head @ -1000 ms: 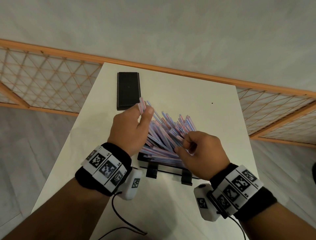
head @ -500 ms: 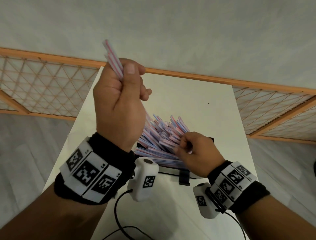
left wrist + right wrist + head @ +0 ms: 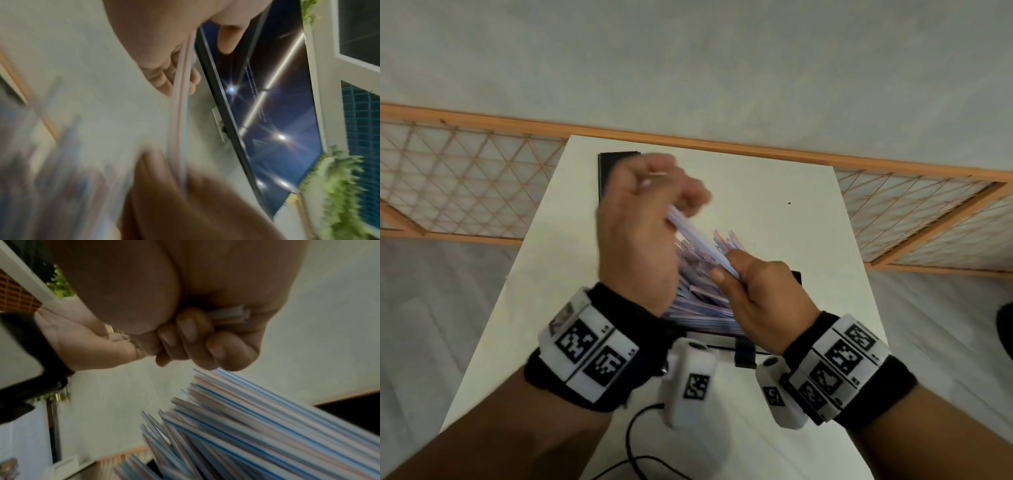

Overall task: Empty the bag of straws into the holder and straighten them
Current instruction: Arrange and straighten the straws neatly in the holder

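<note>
Only wrist-cam: straw ends (image 3: 230,315) in fist.

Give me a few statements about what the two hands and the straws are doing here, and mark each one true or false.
1. Both hands grip the same few straws. True: the left hand holds the far end, the right hand the near end.
2. The holder is empty. False: a heap of striped straws fills it, fanned out and leaning.
3. The straws are plain green. False: they are white with blue and pink stripes.
4. The holder stands on a white table. True.
5. The right hand lies flat on the table. False: it is curled round straw ends above the heap.
</note>
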The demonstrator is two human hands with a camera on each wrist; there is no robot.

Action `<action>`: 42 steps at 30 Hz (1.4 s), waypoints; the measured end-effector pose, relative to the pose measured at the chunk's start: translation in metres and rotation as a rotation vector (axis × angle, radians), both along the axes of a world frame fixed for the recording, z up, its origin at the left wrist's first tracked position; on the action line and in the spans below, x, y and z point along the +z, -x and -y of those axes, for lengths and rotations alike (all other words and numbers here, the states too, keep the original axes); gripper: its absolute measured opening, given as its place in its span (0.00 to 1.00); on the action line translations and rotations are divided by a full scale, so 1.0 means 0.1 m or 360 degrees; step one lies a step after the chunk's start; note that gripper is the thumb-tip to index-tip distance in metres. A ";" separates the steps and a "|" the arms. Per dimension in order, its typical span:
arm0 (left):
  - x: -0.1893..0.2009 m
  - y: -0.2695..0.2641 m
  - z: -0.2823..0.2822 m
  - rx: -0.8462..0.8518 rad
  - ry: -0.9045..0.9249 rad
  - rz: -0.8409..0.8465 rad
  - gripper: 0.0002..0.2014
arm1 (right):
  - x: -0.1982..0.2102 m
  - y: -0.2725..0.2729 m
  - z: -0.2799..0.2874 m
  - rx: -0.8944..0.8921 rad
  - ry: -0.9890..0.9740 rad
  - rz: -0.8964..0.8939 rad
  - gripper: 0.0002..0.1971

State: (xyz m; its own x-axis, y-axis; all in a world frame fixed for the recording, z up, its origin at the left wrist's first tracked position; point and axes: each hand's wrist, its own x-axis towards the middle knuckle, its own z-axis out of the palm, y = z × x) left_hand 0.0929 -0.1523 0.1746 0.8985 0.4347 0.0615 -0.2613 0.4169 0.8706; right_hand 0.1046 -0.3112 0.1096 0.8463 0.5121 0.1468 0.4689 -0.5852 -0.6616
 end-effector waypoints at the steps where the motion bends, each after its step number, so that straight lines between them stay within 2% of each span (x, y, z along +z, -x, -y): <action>1: -0.02 -0.02 -0.12 0.0089 -0.0044 0.0013 0.10 | -0.06 0.01 0.05 -0.0007 0.0041 0.0006 0.17; 3: -0.11 -0.04 -0.29 0.0153 -0.0360 0.0051 0.15 | -0.16 0.04 0.13 -0.0003 0.0108 0.0000 0.19; 7: -0.46 0.09 -0.09 -0.0269 -0.1536 0.0030 0.26 | -0.32 0.06 0.09 -0.0001 0.0245 -0.0031 0.26; 9: -0.66 0.12 -0.04 -0.0322 -0.1861 -0.0018 0.29 | -0.40 0.03 0.08 0.0025 0.0317 -0.0080 0.31; 10: -0.74 0.11 -0.07 -0.0277 -0.1901 -0.0050 0.30 | -0.45 0.03 0.10 0.0041 0.0364 -0.0071 0.29; 12: -0.84 0.06 -0.20 -0.0041 -0.1828 -0.0094 0.30 | -0.52 0.04 0.19 0.0034 0.0413 -0.0026 0.23; 15: -0.88 0.03 -0.30 0.0260 -0.1484 -0.0280 0.32 | -0.56 0.09 0.38 -0.0151 0.0373 0.0030 0.20; 18: -0.95 -0.01 -0.27 0.0288 -0.0811 -0.0693 0.31 | -0.57 0.07 0.49 -0.0329 0.0464 0.0007 0.21; 20: -1.05 -0.03 -0.23 0.0250 -0.0399 -0.0819 0.26 | -0.60 0.07 0.44 -0.0247 0.0523 -0.0056 0.25; 21: -1.08 -0.03 -0.22 0.0220 -0.0291 -0.0858 0.24 | -0.61 0.08 0.40 -0.0153 0.0506 -0.0088 0.28; 22: -1.11 -0.03 -0.21 0.0177 -0.0278 -0.0890 0.25 | -0.62 0.10 0.34 -0.0073 0.0501 -0.0130 0.29; 24: -1.10 -0.04 -0.21 0.0151 -0.0444 -0.0916 0.30 | -0.63 0.10 0.28 -0.0024 0.0564 -0.0214 0.31; 29: -1.12 0.01 -0.30 0.0141 -0.0683 -0.0904 0.25 | -0.65 0.03 0.27 -0.0052 0.0806 -0.0265 0.42; 31: -1.17 0.06 -0.27 0.0082 -0.0573 -0.0932 0.25 | -0.65 0.03 0.21 0.0000 0.0839 -0.0237 0.44; 33: -1.18 0.07 -0.23 0.0087 -0.0424 -0.0900 0.32 | -0.65 0.01 0.18 -0.0001 0.0850 -0.0235 0.45; 35: -1.12 0.05 -0.20 0.0096 -0.0436 -0.0850 0.38 | -0.66 -0.02 0.16 -0.0028 0.0832 -0.0307 0.46; 37: -1.08 0.02 -0.18 0.0103 -0.0425 -0.0819 0.34 | -0.67 -0.04 0.12 0.0008 0.0802 -0.0419 0.43; 39: -1.08 0.01 -0.18 0.0157 -0.0402 -0.0820 0.23 | -0.67 -0.07 0.07 0.0067 0.0742 -0.0406 0.40; 42: -1.15 0.01 -0.20 0.0263 -0.0424 -0.0797 0.10 | -0.68 -0.11 0.04 0.0076 0.0733 -0.0366 0.44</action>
